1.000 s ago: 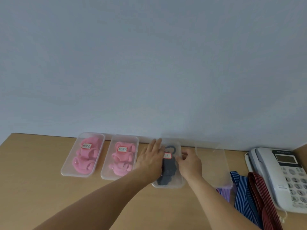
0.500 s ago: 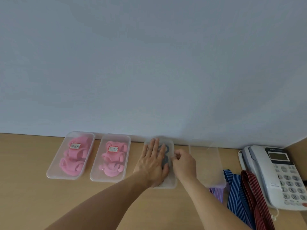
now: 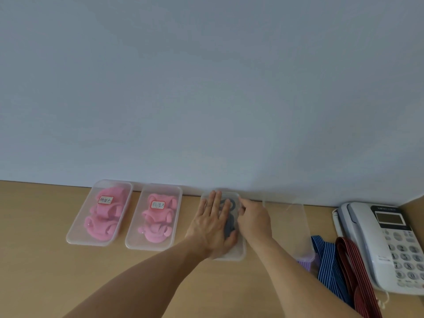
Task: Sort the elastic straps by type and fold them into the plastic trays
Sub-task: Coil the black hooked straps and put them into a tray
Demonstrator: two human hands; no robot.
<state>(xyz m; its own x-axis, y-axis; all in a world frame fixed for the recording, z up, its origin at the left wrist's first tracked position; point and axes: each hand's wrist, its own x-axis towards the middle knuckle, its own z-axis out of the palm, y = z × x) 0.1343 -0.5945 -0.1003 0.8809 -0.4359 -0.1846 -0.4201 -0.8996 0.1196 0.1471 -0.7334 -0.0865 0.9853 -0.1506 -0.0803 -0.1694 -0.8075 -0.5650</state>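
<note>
Across the tan wooden table (image 3: 46,271), the third translucent plastic tray (image 3: 239,255) is holding the folded dark grey strap (image 3: 230,220). The left hand (image 3: 212,226) is pressing flat on top with its fingers straight. The right hand (image 3: 254,219) is curling at the rim, its grip unclear. This tray's packing seems to be finishing, so the next move is likely calling for the loose blue-striped strap (image 3: 325,260).

1. On the bench (image 3: 46,271), along the wall (image 3: 206,88), left to right: first tray (image 3: 75,239), second tray (image 3: 130,243), third tray (image 3: 238,253), fourth tray (image 3: 296,226).
2. Loose straps (image 3: 332,260) lie between the fourth tray and the telephone (image 3: 390,244).
</note>
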